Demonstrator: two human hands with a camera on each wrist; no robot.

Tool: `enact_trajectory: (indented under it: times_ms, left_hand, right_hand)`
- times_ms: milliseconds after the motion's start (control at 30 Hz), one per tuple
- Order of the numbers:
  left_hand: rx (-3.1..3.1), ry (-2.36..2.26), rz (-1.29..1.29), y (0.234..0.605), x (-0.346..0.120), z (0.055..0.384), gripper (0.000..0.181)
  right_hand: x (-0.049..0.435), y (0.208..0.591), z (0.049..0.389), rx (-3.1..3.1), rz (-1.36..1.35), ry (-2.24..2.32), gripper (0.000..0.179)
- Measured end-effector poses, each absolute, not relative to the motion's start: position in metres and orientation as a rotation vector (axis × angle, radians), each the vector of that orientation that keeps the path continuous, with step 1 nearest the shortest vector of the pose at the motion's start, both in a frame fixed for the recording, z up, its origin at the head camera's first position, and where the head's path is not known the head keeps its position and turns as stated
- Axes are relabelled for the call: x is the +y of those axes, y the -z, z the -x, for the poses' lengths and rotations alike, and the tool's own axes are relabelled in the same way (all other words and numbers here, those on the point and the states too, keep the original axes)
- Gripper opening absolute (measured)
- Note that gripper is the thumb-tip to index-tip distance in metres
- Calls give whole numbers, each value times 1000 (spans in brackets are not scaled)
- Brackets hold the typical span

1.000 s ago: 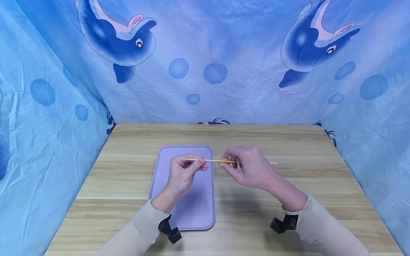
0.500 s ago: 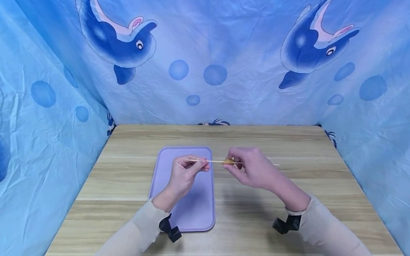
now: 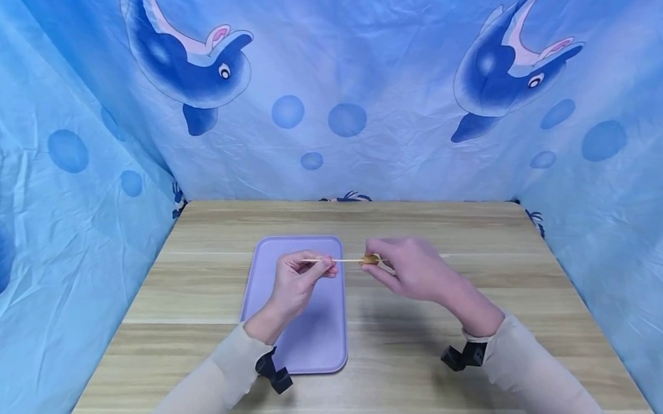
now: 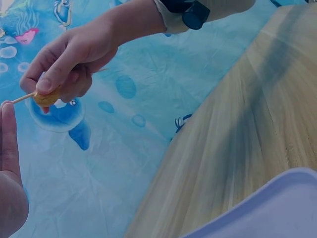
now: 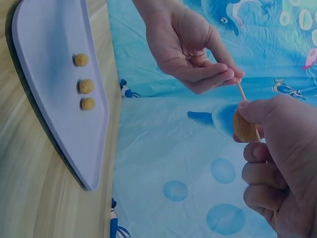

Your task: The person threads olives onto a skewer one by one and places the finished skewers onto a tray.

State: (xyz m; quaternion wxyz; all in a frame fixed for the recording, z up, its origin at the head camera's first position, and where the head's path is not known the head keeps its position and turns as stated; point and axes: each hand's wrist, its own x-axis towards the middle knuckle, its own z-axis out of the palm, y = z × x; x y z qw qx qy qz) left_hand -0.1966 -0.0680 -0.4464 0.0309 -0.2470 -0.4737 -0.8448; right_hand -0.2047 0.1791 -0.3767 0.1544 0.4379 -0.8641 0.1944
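A thin wooden skewer (image 3: 348, 260) runs nearly level between both hands above the table. My left hand (image 3: 302, 277) pinches it near its left end with thumb and fingers. Farther right, my right hand (image 3: 414, 271) pinches a golden-brown round food ball (image 5: 244, 127) on the skewer. In the right wrist view the stick shows on both sides of the ball, and the other right fingers curl around its lower stretch. A short length of bare stick separates the ball from the left fingertips.
Beneath the left hand, a purple tray (image 3: 314, 348) lies on the wooden table (image 3: 206, 288). In the right wrist view, three more balls (image 5: 86, 86) sit in a row on it. Blue dolphin-print curtains (image 3: 321, 64) surround the table's back and sides.
My right hand and the ball have shifted slightly to the right, a little farther from the left fingertips. The skewer's right end now tilts slightly higher. My left hand has barely moved.
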Motion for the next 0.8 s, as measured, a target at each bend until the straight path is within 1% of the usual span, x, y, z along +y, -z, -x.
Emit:
enact_trajectory:
  times_ms: [200, 433, 567, 800]
  left_hand:
    - [-1457, 2605, 746, 445, -68, 196, 17]
    - [-1485, 2569, 748, 443, -70, 197, 23]
    - [-1506, 2559, 733, 441, -70, 196, 20]
    - [-1496, 2558, 735, 439, -70, 195, 15]
  right_hand:
    - [180, 380, 204, -2452, -1298, -690, 16]
    - [183, 379, 206, -2466, -1230, -577, 15]
    - [185, 378, 207, -2432, -1240, -548, 14]
    - [187, 378, 205, -2443, -1260, -668, 11]
